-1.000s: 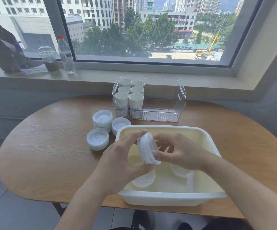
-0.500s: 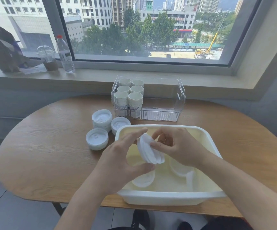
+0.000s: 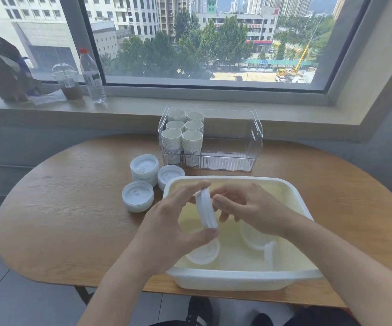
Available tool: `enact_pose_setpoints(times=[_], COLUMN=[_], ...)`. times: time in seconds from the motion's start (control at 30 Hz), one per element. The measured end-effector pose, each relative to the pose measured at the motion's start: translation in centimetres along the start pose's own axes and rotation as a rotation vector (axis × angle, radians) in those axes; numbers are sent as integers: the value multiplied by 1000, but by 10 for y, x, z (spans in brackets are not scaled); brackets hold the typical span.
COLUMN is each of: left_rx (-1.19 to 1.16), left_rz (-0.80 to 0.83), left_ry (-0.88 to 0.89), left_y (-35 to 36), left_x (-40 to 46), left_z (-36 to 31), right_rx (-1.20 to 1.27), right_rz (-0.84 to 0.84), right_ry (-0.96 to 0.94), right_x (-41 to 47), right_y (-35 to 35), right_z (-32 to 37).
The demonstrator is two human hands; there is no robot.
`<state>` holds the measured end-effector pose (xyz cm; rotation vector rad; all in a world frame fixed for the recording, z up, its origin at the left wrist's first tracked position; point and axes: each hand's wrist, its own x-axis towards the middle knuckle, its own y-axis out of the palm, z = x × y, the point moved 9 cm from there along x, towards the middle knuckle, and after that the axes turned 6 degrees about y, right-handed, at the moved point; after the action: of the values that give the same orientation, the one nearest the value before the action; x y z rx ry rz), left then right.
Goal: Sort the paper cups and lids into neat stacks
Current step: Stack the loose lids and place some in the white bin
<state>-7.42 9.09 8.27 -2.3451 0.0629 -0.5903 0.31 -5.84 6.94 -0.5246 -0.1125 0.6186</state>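
Observation:
Over the white bin, my left hand pinches a small stack of white lids on edge, between thumb below and fingers above. My right hand touches the stack's right face with its fingertips. Loose lids lie in the bin: one under my left thumb, another under my right wrist, a third standing on edge. Three lid stacks sit on the table left of the bin. Several stacks of paper cups fill the left end of a clear organizer.
The oval wooden table ends close behind the bin's near wall. On the windowsill stand a water bottle, a domed plastic cup and a brown paper bag. The organizer's right part holds nothing.
The held lid stack has turned more upright and edge-on. My right hand's fingers have shifted up along its right side. Both hands stay over the bin.

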Motion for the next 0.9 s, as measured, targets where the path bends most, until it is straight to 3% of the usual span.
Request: enact_pose_setpoints(times=[0.17, 0.9], left_rx=[-4, 39], left_rz=[-6, -44], left_ry=[20, 44], left_y=[-1, -2], left_x=[1, 0], left_z=[-2, -1], right_rx=[-21, -89], right_rz=[64, 4], right_ry=[-8, -64], right_x=[-3, -3], right_y=[3, 1], right_z=[1, 2])
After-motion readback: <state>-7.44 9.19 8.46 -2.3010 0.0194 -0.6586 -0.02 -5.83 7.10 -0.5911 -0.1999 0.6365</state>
